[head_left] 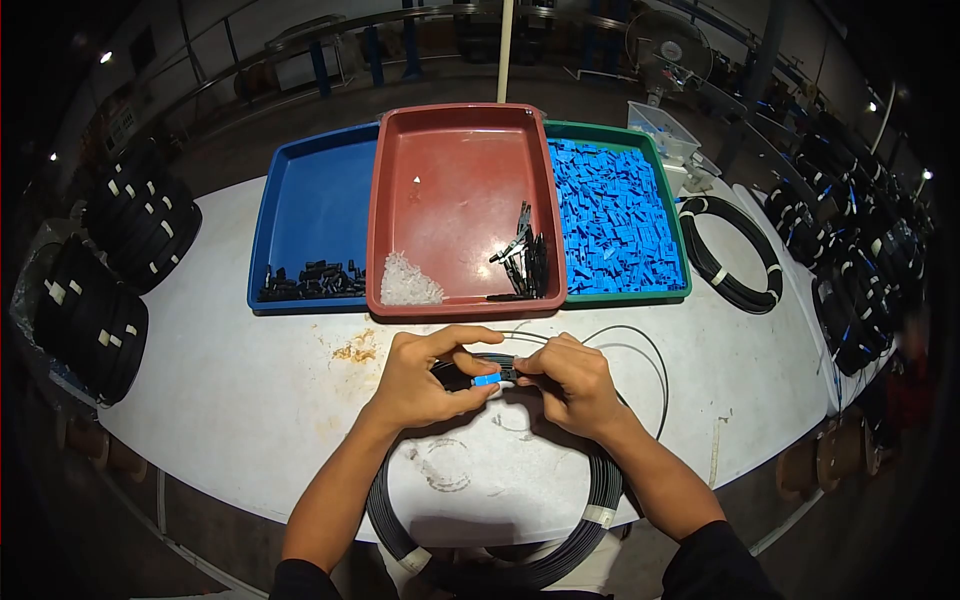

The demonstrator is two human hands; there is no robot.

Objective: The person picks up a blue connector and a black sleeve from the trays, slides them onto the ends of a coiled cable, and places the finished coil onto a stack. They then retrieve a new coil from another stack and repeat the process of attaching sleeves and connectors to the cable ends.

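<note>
My left hand (420,382) pinches a small blue fibre-optic connector (486,380) between thumb and fingers, its index finger stretched out above. Close beside it, my right hand (572,382) is closed on a black cable end (509,375), which meets the right side of the blue connector. Fingers hide part of that joint. Below both hands a large coil of black cable (604,488), bound with white tape, hangs over the table's near edge. A loose loop of the cable (664,385) curves out to the right.
Ahead stand a blue tray (310,190) with black pieces, a red tray (460,290) with clear bits and black tools, and a green tray (672,270) full of blue connectors. A cable coil (722,290) lies at right on the white table (250,400). Coil stacks flank both sides.
</note>
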